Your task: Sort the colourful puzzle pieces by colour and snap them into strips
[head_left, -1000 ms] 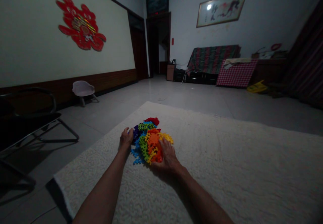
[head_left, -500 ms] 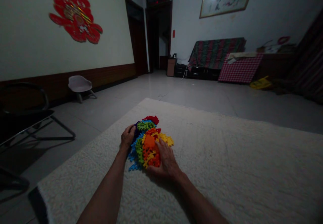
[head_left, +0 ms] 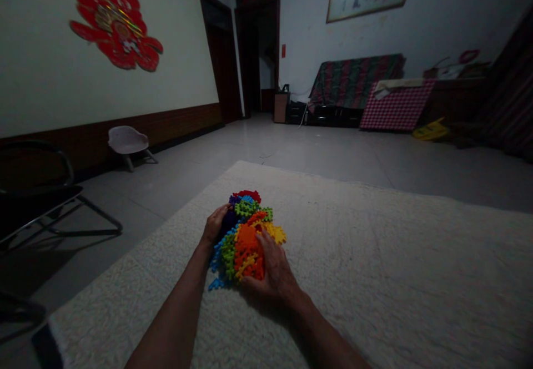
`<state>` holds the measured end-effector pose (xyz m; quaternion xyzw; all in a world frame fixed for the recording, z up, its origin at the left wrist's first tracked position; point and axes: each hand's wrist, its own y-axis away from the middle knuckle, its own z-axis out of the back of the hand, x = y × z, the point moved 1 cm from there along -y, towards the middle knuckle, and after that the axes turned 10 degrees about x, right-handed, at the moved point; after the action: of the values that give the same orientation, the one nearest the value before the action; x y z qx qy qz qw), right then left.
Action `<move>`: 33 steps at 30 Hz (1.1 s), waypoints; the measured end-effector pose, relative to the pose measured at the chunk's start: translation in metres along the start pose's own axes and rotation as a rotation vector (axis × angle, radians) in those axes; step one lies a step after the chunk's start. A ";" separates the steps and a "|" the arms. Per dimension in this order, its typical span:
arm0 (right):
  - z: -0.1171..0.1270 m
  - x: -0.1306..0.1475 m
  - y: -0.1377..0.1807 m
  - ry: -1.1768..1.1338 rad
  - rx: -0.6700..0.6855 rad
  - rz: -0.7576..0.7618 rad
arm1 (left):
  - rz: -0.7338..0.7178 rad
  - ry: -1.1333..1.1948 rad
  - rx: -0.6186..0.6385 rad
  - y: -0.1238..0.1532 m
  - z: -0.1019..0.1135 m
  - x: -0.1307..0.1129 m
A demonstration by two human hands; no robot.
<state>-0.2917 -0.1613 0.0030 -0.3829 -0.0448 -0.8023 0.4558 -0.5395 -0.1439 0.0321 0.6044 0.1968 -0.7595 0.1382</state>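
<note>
A heap of toothed plastic pieces, like interlocking toy gears, lies on a cream rug [head_left: 375, 263]. Purple pieces [head_left: 230, 220] form its left side, and my left hand [head_left: 214, 225] is closed against them, fingertips over their top edge. My right hand [head_left: 275, 266] wraps the near right side, with its fingers and thumb around orange pieces [head_left: 247, 239]. Green pieces [head_left: 246, 208] sit uppermost toward the back, with red ones [head_left: 253, 195] behind. Yellow pieces [head_left: 276, 232] stick out past my right fingertips. Blue pieces [head_left: 216, 284] spread at the near left. My palms hide part of the heap.
A black metal-framed chair [head_left: 58, 208] stands left of the rug, and a small pale chair [head_left: 128, 141] is by the left wall. Across the tiled floor [head_left: 300, 152] are a cloth-covered cabinet [head_left: 353, 86] and a yellow object [head_left: 432, 130].
My left hand has shifted slightly right and up along the heap. Green pieces at the back have moved right, and more purple shows. My right hand stays on the orange pieces.
</note>
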 end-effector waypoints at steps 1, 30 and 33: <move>0.000 0.000 0.000 -0.005 -0.009 0.005 | -0.013 0.011 0.020 0.000 -0.002 -0.001; -0.038 0.001 -0.012 -0.167 -0.282 -0.027 | 0.041 0.186 0.163 0.003 -0.010 -0.016; -0.036 0.000 -0.013 -0.212 -0.296 -0.081 | 0.083 0.268 0.170 0.003 -0.013 -0.016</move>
<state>-0.3217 -0.1688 -0.0189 -0.5260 0.0106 -0.7729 0.3547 -0.5230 -0.1413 0.0450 0.7176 0.1237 -0.6795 0.0903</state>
